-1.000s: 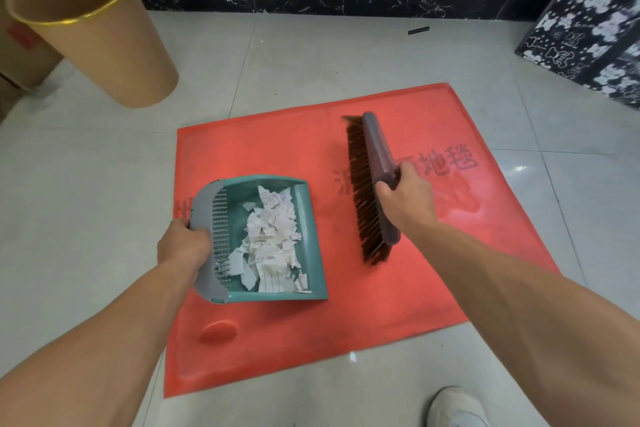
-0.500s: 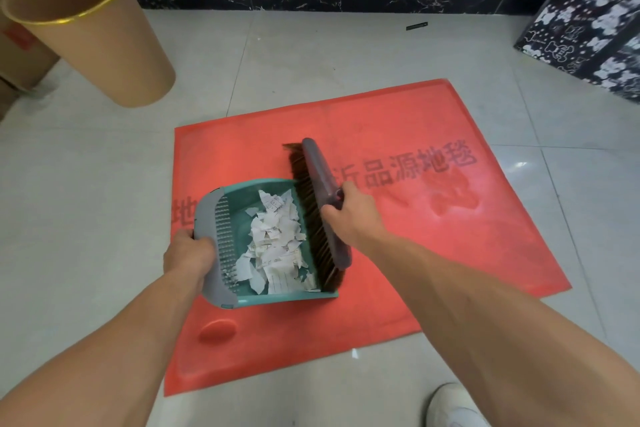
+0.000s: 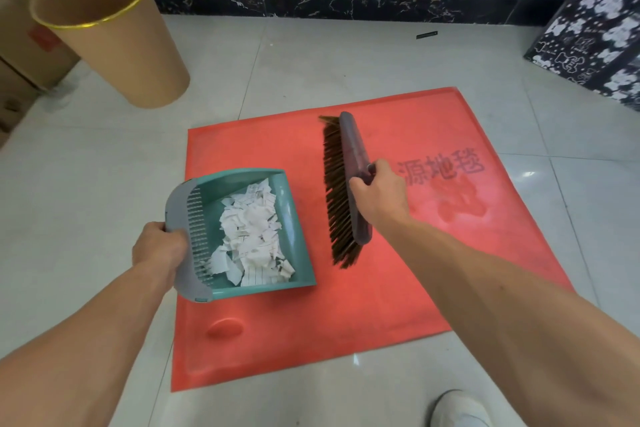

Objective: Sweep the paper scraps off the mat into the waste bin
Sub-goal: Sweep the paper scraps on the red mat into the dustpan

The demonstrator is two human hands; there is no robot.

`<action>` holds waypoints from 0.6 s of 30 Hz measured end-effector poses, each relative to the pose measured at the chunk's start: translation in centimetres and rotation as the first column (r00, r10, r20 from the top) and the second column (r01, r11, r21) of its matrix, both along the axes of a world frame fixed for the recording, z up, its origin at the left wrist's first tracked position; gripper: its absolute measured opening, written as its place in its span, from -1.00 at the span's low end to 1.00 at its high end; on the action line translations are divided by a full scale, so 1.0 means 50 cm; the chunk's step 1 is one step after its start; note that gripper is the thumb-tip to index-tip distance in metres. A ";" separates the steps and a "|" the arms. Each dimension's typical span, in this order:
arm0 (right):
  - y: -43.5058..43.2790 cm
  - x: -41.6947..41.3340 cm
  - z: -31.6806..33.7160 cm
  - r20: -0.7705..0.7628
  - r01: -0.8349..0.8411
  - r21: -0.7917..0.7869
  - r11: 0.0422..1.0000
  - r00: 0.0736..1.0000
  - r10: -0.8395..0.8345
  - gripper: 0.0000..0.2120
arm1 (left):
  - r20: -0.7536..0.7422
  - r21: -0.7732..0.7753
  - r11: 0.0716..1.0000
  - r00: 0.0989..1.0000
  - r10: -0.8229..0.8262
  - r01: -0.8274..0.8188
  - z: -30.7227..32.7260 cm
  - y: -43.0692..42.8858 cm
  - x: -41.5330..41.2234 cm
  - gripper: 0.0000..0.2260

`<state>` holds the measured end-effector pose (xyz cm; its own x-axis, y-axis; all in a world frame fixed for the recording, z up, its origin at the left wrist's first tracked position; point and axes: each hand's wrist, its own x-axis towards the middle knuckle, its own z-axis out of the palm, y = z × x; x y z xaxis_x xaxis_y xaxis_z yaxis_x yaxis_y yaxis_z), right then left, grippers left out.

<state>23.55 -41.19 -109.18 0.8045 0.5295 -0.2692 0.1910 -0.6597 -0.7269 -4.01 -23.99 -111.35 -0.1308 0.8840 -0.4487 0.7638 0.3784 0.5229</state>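
A red mat [image 3: 398, 288] with dark printed characters lies on the tiled floor. My left hand [image 3: 161, 250] grips the grey back edge of a teal dustpan [image 3: 294, 229] at the mat's left side. White paper scraps [image 3: 252, 236] are piled inside the pan. My right hand [image 3: 379, 196] holds a brush [image 3: 349, 163] with brown bristles, a short way right of the pan and apart from it. The tan waste bin [image 3: 138, 59] with a gold rim stands at the far left, beyond the mat.
Cardboard boxes [image 3: 20, 55] sit behind the bin at the left edge. A black box with white print [image 3: 595, 24] stands at the far right. A small dark strip [image 3: 426, 35] lies near the black skirting. A white shoe [image 3: 460, 409] shows at the bottom.
The brush swept left against the dustpan's mouth half a second ago, then drew back to the right. The dustpan with the scraps stayed in my left hand.
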 end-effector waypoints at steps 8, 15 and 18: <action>-0.029 0.036 -0.008 -0.010 0.035 -0.112 0.993 0.999 -0.036 -0.84 | 0.149 -0.095 0.979 0.970 0.192 -0.179 -0.023 -0.005 -0.021 -0.76; 0.005 0.045 0.063 0.022 0.011 -0.164 0.986 1.000 -0.007 -0.77 | 0.262 -0.038 0.966 0.930 0.257 -0.257 0.070 0.033 0.006 -0.68; 0.023 0.038 0.147 0.034 0.001 -0.183 0.983 0.999 0.005 -0.81 | 0.276 -0.026 0.954 0.915 0.293 -0.298 0.149 0.043 0.008 -0.64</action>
<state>25.46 -40.06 -101.82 0.8139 0.4753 -0.3340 0.2153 -0.7808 -0.5865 -3.59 -21.86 -103.89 -0.2611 0.8318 -0.4899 0.4445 0.5541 0.7038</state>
